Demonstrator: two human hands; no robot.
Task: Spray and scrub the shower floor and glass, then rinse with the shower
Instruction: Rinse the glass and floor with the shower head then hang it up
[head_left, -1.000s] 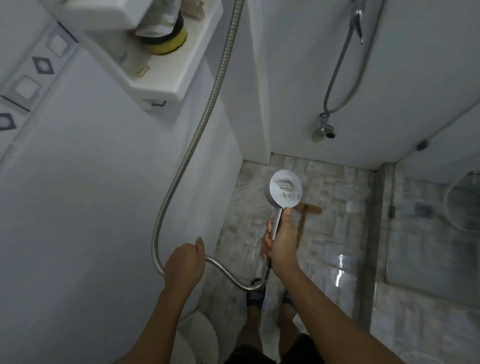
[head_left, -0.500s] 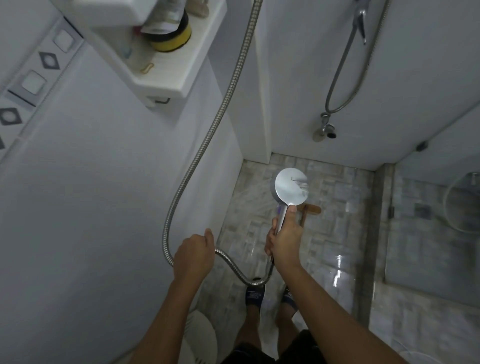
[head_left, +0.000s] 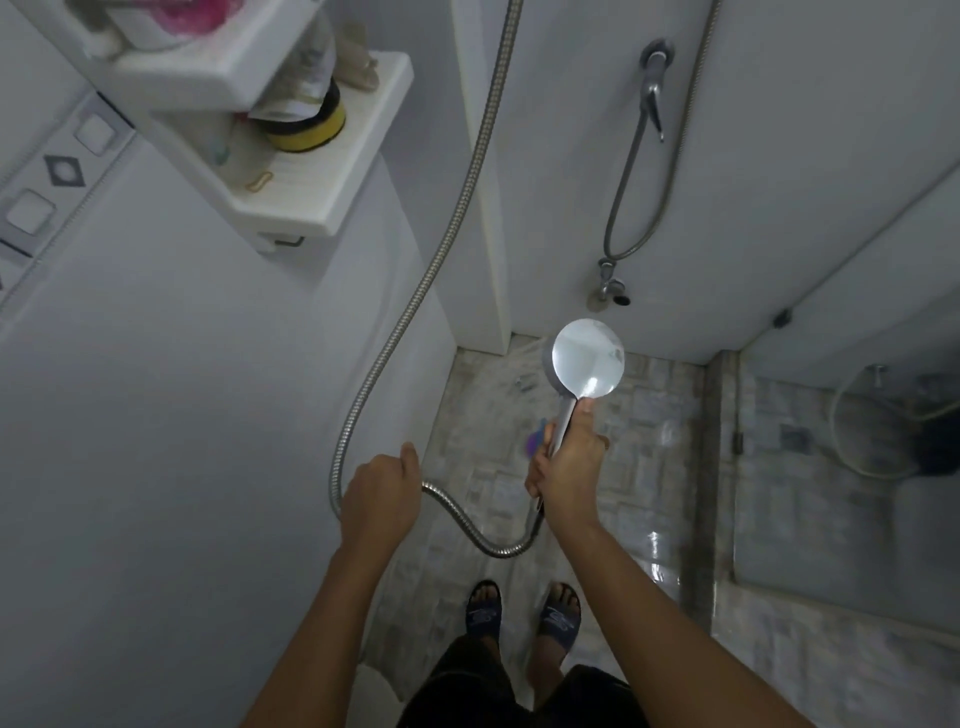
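Your right hand (head_left: 569, 467), gripping the shower head (head_left: 588, 358), has turned it toward the floor's (head_left: 639, 415) back-left corner; your left hand (head_left: 382, 493) curls round the hose (head_left: 415, 301).

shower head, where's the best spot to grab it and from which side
Grip the slim straight handle below the round shower head, coming in from the near end, where the hose joins. The handle is narrow enough for fingers to wrap, and the wide disc faces away toward the floor. The right hand holds it so, thumb up near the disc. The left hand holds the hose.
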